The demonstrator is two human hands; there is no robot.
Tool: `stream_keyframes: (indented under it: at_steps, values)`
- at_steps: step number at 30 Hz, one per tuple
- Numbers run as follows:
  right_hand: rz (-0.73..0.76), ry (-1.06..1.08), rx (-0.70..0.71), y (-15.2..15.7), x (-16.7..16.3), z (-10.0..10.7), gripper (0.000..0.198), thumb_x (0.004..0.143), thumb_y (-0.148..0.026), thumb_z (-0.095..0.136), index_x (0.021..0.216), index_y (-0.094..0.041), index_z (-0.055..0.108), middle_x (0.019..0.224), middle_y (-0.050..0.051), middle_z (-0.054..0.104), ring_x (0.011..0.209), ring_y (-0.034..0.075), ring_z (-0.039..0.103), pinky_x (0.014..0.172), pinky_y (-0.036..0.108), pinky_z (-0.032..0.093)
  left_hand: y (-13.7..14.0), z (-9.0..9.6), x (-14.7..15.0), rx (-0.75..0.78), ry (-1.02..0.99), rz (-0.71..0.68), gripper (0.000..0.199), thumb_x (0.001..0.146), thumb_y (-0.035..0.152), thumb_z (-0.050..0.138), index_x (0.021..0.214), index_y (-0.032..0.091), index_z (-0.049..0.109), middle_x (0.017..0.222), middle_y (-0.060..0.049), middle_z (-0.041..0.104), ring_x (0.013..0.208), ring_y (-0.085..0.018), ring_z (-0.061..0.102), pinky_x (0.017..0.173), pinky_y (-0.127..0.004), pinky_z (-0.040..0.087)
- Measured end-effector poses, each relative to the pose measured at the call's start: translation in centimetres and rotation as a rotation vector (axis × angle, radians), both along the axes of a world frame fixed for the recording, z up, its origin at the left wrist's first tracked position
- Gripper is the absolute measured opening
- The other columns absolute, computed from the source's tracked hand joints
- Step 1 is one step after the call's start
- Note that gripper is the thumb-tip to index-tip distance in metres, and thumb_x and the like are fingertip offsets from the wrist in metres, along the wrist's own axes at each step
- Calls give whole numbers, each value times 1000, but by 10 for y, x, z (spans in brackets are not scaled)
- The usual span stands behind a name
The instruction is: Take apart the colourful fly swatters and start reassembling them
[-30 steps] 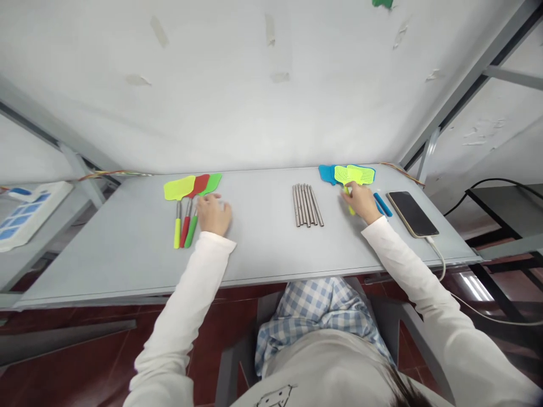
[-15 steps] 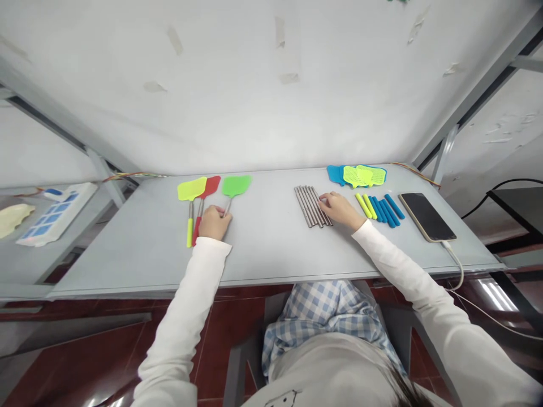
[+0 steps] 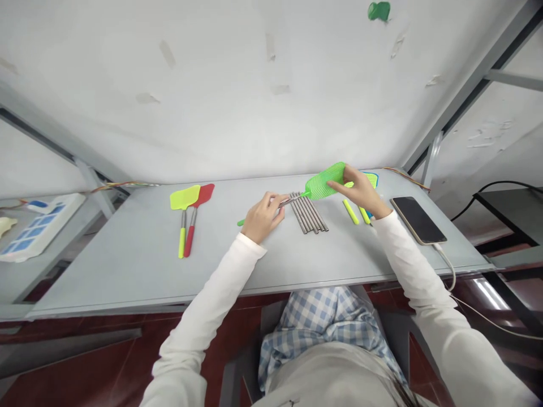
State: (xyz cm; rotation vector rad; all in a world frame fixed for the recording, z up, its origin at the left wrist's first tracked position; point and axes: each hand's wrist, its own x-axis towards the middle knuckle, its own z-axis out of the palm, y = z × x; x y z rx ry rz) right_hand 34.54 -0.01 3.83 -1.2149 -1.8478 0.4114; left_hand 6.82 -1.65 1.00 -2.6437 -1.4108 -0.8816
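A green fly swatter [image 3: 324, 182] is held tilted above the table by both hands. My left hand [image 3: 261, 219] is closed round its metal shaft, with the green handle end poking out on the left. My right hand [image 3: 360, 191] pinches the far edge of its mesh head between thumb and fingers. Beneath the swatter lies a row of several metal rods [image 3: 310, 216]. To the left, a yellow fly swatter [image 3: 183, 198] and a red fly swatter [image 3: 205, 195] lie side by side, the yellow head overlapping the red. Yellow handle tubes [image 3: 350, 212] lie below my right hand.
Loose swatter heads [image 3: 372, 180] lie behind my right hand, mostly hidden. A phone [image 3: 418, 219] with a white cable rests at the table's right. Wires [image 3: 407, 176] run along the back edge. A white tray with blue squares [image 3: 42, 226] sits on the left-hand surface.
The green swatter has been lifted off the table and carried right by my left hand. My right hand has left the metal rods and taken hold of the swatter's head. The view has shifted slightly.
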Motion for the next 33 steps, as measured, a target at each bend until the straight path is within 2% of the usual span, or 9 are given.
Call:
stream_keyframes:
  at_steps: [2,4,7,12,17,21,26,31,33]
  values:
    - [46,117,17,-6,3,1,44,86,-52,56,117,-21,59,107,8,67,96,23,63,86,44,54,4,1,10,-26,20,-39,36,94,28,40,125,24,58,103,-6,61,73,-13,58,71,-25,42]
    - [29,198,67,-14,1,1,46,87,-49,56,125,-25,55,122,7,63,103,23,62,89,44,53,9,1,23,-72,-10,-96,38,96,30,38,128,23,57,99,-6,62,77,-15,59,75,-25,42]
    - [-12,178,118,-24,1,5,51,88,-46,55,136,-29,48,136,6,55,115,25,57,94,47,51,16,0,44,-136,-105,-137,36,96,36,39,123,24,61,97,-6,64,85,-17,60,77,-25,41]
    - [-122,-198,274,-35,22,7,31,91,-30,52,118,-39,65,150,-5,40,134,28,39,108,56,36,20,0,65,-211,-173,-84,28,95,39,43,104,27,66,86,-3,67,84,-19,61,69,-25,38]
    - [-173,-689,204,-46,39,-9,59,83,-7,53,127,-47,58,157,-9,26,145,31,18,111,60,26,21,-1,62,-226,-113,-30,26,94,41,45,99,29,68,84,-3,70,77,-19,61,62,-26,31]
    - [-247,-823,168,-50,32,-18,72,79,-5,56,133,-52,49,158,-10,24,147,32,9,111,63,20,21,-4,60,-175,-119,17,29,95,41,42,105,31,68,88,-2,72,77,-18,61,60,-27,29]
    - [-258,-686,203,-45,21,-14,53,87,-13,47,129,-45,56,152,-4,37,143,31,22,108,59,27,20,-4,55,-133,-108,67,33,95,42,40,110,31,68,89,-2,72,75,-19,61,59,-28,28]
    - [-387,-153,302,-35,14,8,42,99,-34,27,130,-29,55,131,9,53,119,24,50,97,45,43,15,-6,49,-143,18,28,33,94,40,40,107,30,70,81,-5,68,72,-20,60,56,-30,24]
    - [-286,-88,257,-32,7,15,44,100,-41,25,131,-26,53,125,10,57,110,23,55,93,41,46,16,-5,48,-150,21,52,33,95,39,40,107,31,69,82,-5,68,72,-20,59,57,-30,24]
